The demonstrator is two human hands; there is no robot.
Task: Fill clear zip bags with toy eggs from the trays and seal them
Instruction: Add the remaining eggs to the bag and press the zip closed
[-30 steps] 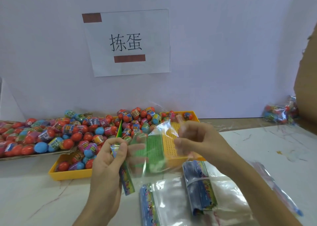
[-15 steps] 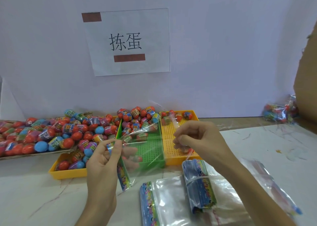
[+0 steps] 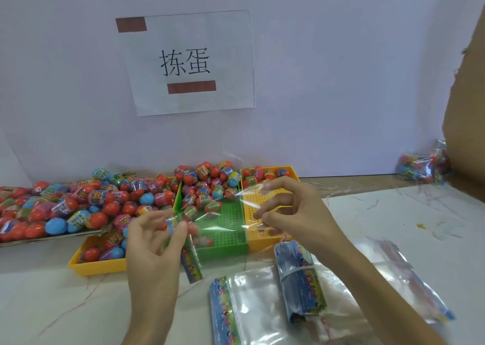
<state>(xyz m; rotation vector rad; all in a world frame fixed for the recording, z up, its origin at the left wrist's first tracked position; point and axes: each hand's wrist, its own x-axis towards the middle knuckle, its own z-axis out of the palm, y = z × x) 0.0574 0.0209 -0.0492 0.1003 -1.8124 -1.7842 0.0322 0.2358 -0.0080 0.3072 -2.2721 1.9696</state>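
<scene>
Both hands grip one clear bag (image 3: 225, 213). The left hand (image 3: 154, 242) pinches its printed strip and the right hand (image 3: 294, 213) pinches the opposite edge. The film is stretched between them above the table (image 3: 52, 305).

A white wall (image 3: 341, 69) fills twelve o'clock, with a cardboard sheet (image 3: 467, 108) at three o'clock and a paper sign (image 3: 189, 61) taped up at twelve. Eggs (image 3: 105, 200) are heaped from nine to eleven o'clock, spilling over a yellow tray (image 3: 97, 266). Just beside it sits a green tray (image 3: 223, 242), then a second yellow tray (image 3: 262, 239).

The held film and both hands block the near parts of these trays, and the green one shows through the film. Spare bags (image 3: 262, 305) lie at five o'clock with a banded bundle (image 3: 299, 279) on top. A filled bag (image 3: 422, 166) rests at two o'clock.
</scene>
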